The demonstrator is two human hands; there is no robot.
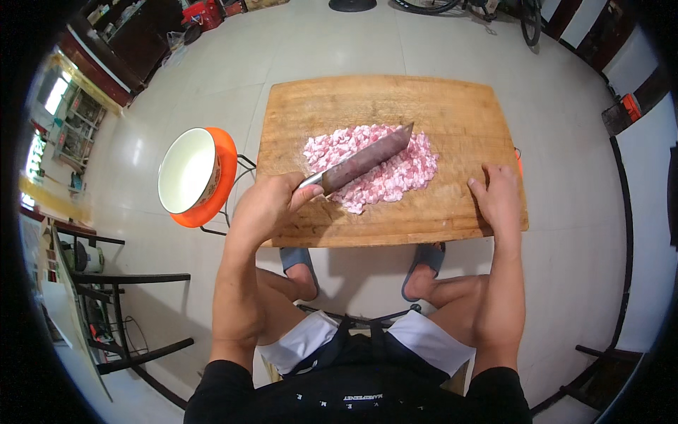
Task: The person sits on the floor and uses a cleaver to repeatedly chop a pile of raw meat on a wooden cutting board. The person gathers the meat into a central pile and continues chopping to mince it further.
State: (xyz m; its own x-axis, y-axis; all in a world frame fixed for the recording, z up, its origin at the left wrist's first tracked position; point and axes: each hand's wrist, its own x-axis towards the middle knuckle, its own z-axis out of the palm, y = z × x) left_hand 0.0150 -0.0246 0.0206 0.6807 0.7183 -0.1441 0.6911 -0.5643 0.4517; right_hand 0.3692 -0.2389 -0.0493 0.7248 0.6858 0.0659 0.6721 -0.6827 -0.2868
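Note:
My left hand (272,201) is closed round the handle of a broad-bladed kitchen knife (367,161). The blade slants up to the right across a spread of chopped pink-and-white meat (399,180), hiding part of it. Under the meat is a thick wooden cutting board (466,113). On the board's right side rests my right hand (500,198), with nothing visible in it and its thumb held apart from the fingers. Its fingertips, foreshortened, touch the wood near the right edge.
A white bowl (186,171) sits tilted in view on an orange round stool top (224,169) left of the board. Dark table legs (134,278) stand at the lower left. My slippered feet (300,268) are below the board's near edge. A bicycle (487,8) stands far back.

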